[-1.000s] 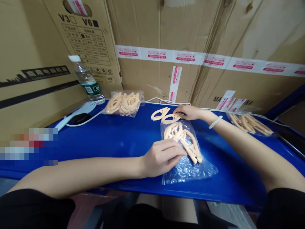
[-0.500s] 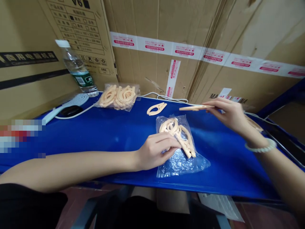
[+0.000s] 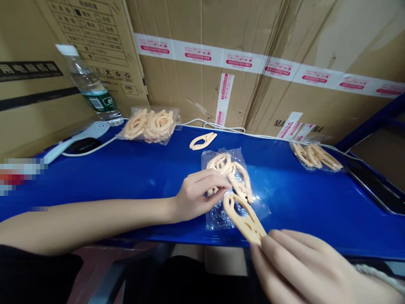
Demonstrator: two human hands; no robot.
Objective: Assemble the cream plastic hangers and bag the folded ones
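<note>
My right hand (image 3: 303, 266) is closed on one end of a beige folding hanger (image 3: 248, 223), close to the camera at the table's front edge. The hanger's looped end points up and left toward a clear plastic bag (image 3: 217, 217). That bag lies flat on the blue table (image 3: 152, 169) with several beige folding hangers (image 3: 242, 183) in its far part. My left hand (image 3: 198, 192) pinches the bag's film between thumb and fingers, next to the hangers inside. One loose folding hanger (image 3: 192, 145) lies beyond the bag.
A filled bag of hangers (image 3: 148, 126) lies at back left, another bag (image 3: 316, 156) at back right. A water bottle (image 3: 95, 90), a white fan-like object (image 3: 79, 135) and a dark phone-like slab (image 3: 376, 188) stand or lie around. Cardboard boxes (image 3: 190, 25) wall the back; a white cable (image 3: 221, 128) runs along it.
My right hand has swung from the back right down to the near front with the folding hanger, uncovering the bag at back right. My left hand stays on the plastic bag. The view shifted slightly.
</note>
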